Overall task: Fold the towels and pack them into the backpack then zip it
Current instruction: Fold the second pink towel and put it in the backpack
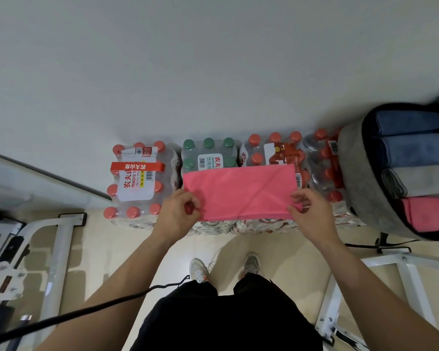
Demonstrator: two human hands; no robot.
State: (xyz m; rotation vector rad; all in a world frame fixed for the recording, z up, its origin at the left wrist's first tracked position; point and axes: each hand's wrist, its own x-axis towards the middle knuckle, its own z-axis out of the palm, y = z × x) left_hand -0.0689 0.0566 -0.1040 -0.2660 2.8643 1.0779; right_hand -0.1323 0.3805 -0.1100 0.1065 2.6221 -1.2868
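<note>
A pink towel (pixel 241 192), folded into a wide strip, lies flat on top of shrink-wrapped water bottle packs. My left hand (pixel 179 214) pinches its near left corner. My right hand (pixel 308 214) pinches its near right corner. At the right stands an open grey and black backpack (pixel 360 178). Inside it sit several folded towels: two blue ones (pixel 413 138), a grey one (pixel 421 181) and a pink one (pixel 428 211).
Several packs of red-capped bottles (pixel 134 178) and a green-capped pack (pixel 208 150) stand in a row against a white wall. White metal frames (pixel 58 249) flank me on the tiled floor. A black cable (pixel 86 310) crosses my left forearm.
</note>
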